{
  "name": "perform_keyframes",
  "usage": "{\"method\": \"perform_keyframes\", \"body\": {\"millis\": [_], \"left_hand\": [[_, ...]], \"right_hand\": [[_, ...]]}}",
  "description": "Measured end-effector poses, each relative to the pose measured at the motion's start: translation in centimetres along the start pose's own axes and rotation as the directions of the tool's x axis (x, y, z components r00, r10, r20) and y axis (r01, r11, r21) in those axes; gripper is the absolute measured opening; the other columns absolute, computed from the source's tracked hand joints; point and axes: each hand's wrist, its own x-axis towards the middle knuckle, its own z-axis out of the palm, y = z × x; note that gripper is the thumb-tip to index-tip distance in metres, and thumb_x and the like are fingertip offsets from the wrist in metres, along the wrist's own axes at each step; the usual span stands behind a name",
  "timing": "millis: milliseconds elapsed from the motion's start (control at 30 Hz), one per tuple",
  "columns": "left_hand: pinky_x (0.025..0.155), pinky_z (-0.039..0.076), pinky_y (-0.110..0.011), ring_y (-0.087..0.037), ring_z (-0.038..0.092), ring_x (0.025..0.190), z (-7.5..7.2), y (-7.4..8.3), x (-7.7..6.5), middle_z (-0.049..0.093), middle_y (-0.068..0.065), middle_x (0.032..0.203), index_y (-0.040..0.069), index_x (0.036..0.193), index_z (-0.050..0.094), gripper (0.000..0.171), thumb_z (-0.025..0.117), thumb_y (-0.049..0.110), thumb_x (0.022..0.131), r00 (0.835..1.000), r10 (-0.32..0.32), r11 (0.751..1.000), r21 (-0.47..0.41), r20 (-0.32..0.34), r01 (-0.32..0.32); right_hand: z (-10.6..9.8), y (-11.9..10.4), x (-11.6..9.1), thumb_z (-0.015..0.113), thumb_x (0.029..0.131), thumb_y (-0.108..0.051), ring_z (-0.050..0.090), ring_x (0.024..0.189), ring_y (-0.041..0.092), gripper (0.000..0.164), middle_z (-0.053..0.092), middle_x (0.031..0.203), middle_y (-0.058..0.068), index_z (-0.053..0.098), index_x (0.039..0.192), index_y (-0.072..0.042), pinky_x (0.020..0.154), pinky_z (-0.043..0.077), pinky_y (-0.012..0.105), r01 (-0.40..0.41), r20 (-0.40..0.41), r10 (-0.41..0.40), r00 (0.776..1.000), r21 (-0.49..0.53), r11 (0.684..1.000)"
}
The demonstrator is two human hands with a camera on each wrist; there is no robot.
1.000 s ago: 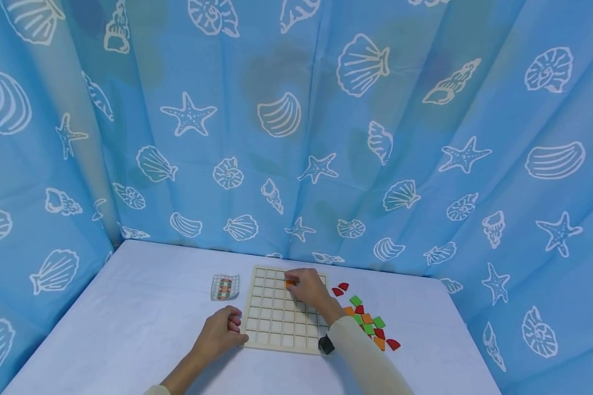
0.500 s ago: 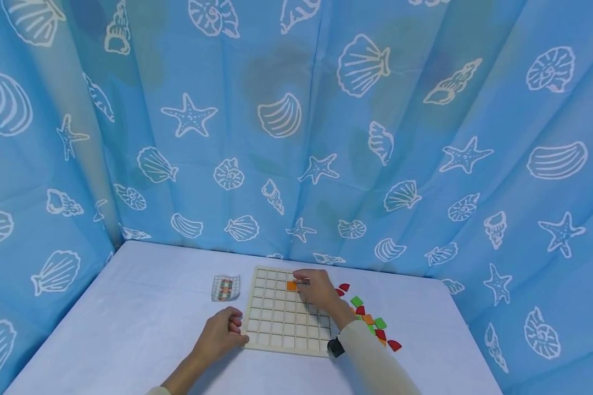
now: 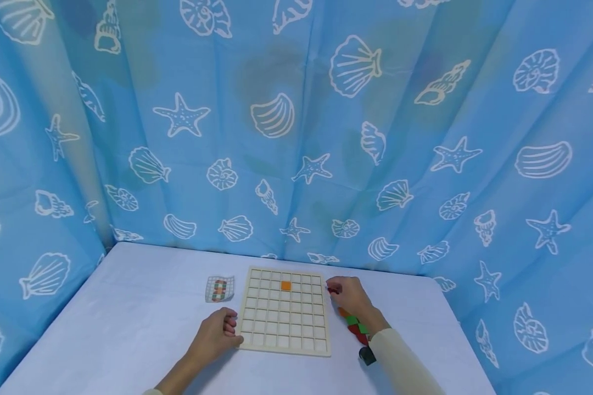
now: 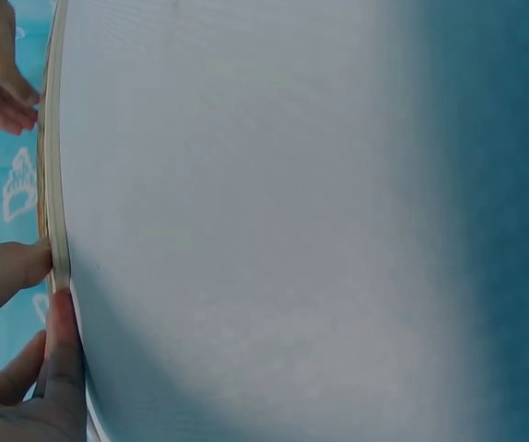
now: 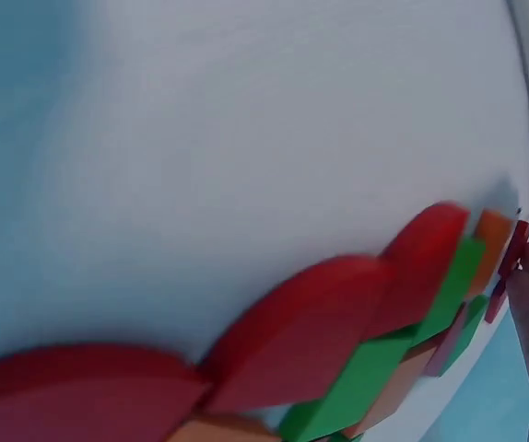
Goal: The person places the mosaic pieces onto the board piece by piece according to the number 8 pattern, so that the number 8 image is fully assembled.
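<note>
Right grip (image 3: 351, 294) has moved off the grid board (image 3: 278, 316) and pinches a red tile (image 5: 515, 250) beside it. Left grip (image 3: 213, 335) pinches the board's edge, maybe to stop it sliding. One orange square (image 3: 286, 286) sits inside.

board (image 3: 284, 316) between card (image 3: 219, 289) and tiles (image 3: 358, 332)

We see a blue curtain (image 3: 303, 126) hanging in soft folds behind a white table (image 3: 128, 312) and along its sides, printed with white outlines of shells (image 3: 354, 67) and starfish (image 3: 182, 115). We notice dull, grey-green patches (image 3: 272, 71) on its upper part. Soft light spreads evenly over the tabletop.
</note>
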Motion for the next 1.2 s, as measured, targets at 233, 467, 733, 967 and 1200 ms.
{"method": "perform_keyframes", "body": {"millis": [233, 467, 733, 967, 1200], "left_hand": [[0.061, 0.052, -0.021, -0.012, 0.054, 0.073, 0.0, 0.1, 0.1, 0.055, -0.003, 0.085, -0.004, 0.105, 0.06, 0.047, 0.084, -0.002, 0.064, 1.0, -0.008, 1.0, -0.009, 0.007, 0.008], [0.061, 0.052, -0.021, -0.012, 0.055, 0.073, 0.0, 0.2, 0.0, 0.055, -0.003, 0.085, -0.004, 0.105, 0.06, 0.047, 0.084, -0.002, 0.065, 1.0, -0.008, 1.0, 0.008, 0.003, 0.008], [0.061, 0.051, -0.021, -0.011, 0.054, 0.072, 0.0, 0.3, 0.1, 0.055, -0.003, 0.085, -0.004, 0.105, 0.06, 0.047, 0.084, -0.002, 0.065, 1.0, -0.009, 1.0, 0.019, 0.002, 0.009], [0.062, 0.052, -0.021, -0.012, 0.055, 0.073, 0.0, 0.2, 0.1, 0.054, -0.003, 0.085, -0.004, 0.105, 0.06, 0.046, 0.083, -0.003, 0.065, 1.0, 0.005, 1.0, 0.008, 0.0, -0.005], [0.062, 0.051, -0.021, -0.012, 0.054, 0.073, 0.0, 0.0, 0.1, 0.054, -0.003, 0.086, -0.004, 0.106, 0.06, 0.046, 0.083, -0.003, 0.065, 1.0, 0.0, 1.0, -0.003, 0.012, 0.0]], "right_hand": [[0.3, 0.6, -0.4, 0.077, 0.081, -0.008, 0.058, 0.101, 0.021, 0.041, 0.067, 0.114, 0.005, 0.068, 0.121, -0.01, 0.09, 0.055, 0.042, -0.044, -0.017, 0.043, 0.999, -0.036, 0.998], [0.3, 0.3, -0.5, 0.079, 0.08, -0.01, 0.058, 0.096, 0.021, 0.043, 0.066, 0.11, 0.006, 0.067, 0.121, -0.008, 0.084, 0.058, 0.037, -0.076, -0.033, 0.075, 0.997, -0.029, 0.997], [0.2, 0.0, -0.4, 0.079, 0.08, -0.008, 0.06, 0.095, 0.022, 0.044, 0.067, 0.11, 0.008, 0.065, 0.122, -0.005, 0.083, 0.058, 0.037, -0.128, -0.035, 0.127, 0.991, -0.014, 0.992], [0.6, -0.2, -0.4, 0.077, 0.081, -0.007, 0.06, 0.095, 0.024, 0.042, 0.068, 0.109, 0.011, 0.066, 0.121, -0.001, 0.09, 0.056, 0.042, -0.106, -0.066, 0.104, 0.992, -0.038, 0.994], [1.0, 0.0, -0.4, 0.078, 0.08, -0.01, 0.061, 0.098, 0.025, 0.046, 0.068, 0.112, 0.012, 0.066, 0.123, -0.001, 0.089, 0.056, 0.042, -0.135, -0.087, 0.13, 0.988, -0.055, 0.989]]}}
